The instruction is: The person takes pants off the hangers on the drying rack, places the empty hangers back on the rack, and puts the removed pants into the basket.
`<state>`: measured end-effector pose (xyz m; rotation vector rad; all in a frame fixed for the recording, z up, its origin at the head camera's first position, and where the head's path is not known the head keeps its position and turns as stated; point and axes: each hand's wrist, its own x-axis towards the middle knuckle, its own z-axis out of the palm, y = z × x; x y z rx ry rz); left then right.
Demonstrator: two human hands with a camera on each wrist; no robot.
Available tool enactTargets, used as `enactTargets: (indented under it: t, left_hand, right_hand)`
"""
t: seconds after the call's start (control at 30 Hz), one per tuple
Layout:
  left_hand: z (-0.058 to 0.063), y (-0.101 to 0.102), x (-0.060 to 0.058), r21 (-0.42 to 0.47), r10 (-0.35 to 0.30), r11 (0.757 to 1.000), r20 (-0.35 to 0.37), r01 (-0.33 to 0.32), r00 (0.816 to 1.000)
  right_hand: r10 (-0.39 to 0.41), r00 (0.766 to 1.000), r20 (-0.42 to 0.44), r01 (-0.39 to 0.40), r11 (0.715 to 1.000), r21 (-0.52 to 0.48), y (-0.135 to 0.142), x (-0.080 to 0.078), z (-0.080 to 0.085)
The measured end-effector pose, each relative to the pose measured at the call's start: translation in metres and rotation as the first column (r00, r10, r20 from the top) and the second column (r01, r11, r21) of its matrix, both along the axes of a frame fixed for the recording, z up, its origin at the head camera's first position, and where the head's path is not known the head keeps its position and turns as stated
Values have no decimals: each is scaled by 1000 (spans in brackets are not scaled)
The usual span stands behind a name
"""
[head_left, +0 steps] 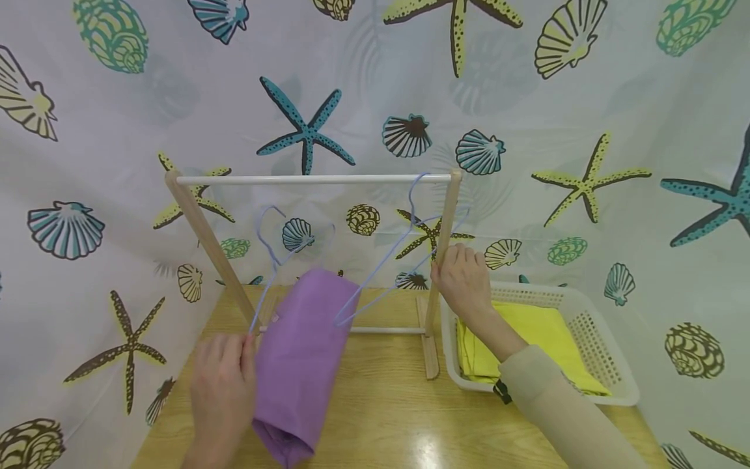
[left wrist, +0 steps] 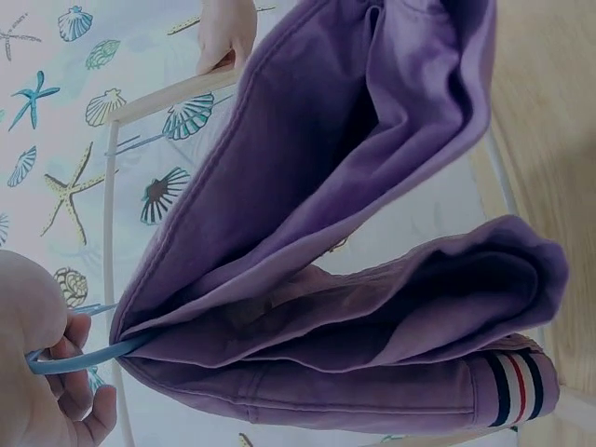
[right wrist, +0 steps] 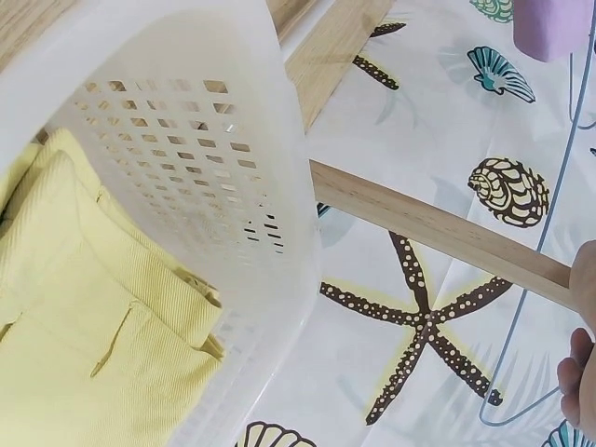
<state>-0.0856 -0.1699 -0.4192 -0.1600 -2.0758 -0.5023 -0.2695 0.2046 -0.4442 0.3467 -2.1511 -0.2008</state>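
Garment [head_left: 305, 352], long axis slanting, lower end leftward

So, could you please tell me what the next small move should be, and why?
I would probably have the left hand lift the blue hanger until its hook clears the white rod. The purple garment is draped over that hanger, its hook appears below the rod, and the right hand grips the wooden post, which may help steady it.
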Motion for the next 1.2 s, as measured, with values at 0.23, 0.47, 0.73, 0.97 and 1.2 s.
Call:
enactTargets:
  t: [0.23,0.47,0.73,0.97,1.2]
  left_hand:
    - [-11,5,3,-12,-27,1000,0,27,1000]
    - [-24,12,4,-20,-62,998,8,62,998]
    - [-35,24,6,-6,-98,995,12,98,995]
    - [-40,36,6,15,-133,991,16,133,991]
    - [-44,46,9,9,-132,991,45,132,990]
  right_hand:
    - [-3,1000,14,3,1000,3,0,1,1]
    - [-5,999,39,5,1000,-4,-1,3,4]
    - [-6,998,70,7,1000,-16,-2,5,6]
    - [5,997,74,-2,999,-39,-2,5,5]
    - [12,999,50,-10,999,-34,0,2,2]
